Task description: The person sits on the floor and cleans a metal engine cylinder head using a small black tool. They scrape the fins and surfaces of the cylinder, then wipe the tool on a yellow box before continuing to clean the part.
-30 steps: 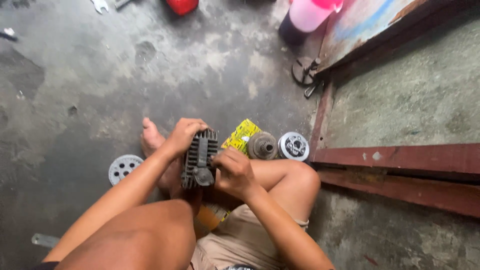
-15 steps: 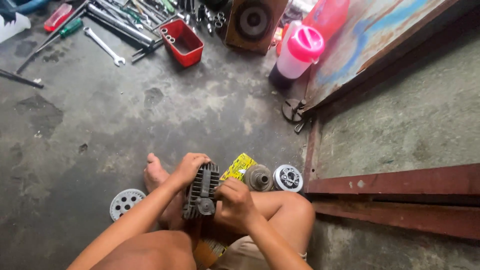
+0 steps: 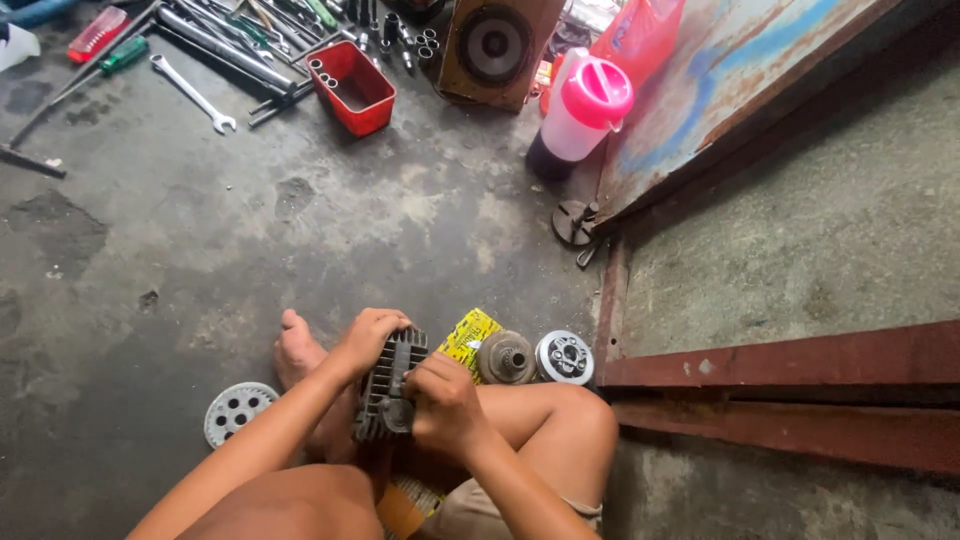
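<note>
Holding the finned engine cylinder (image 3: 385, 390) over my lap, long axis running away from me, I keep my left hand (image 3: 368, 338) clamped on its far end and my right hand (image 3: 440, 400) gripping its side. Just beyond lies a yellow printed packet (image 3: 468, 340), flat on the floor beside two round metal parts (image 3: 535, 357).

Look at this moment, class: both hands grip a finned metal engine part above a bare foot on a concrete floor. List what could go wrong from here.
1. The finned engine part is held by the left hand and right hand close above the bare foot; a slip could drop it on the toes.
2. The round metal parts and the perforated disc lie loose near the legs and could be kicked or knelt on.
</note>
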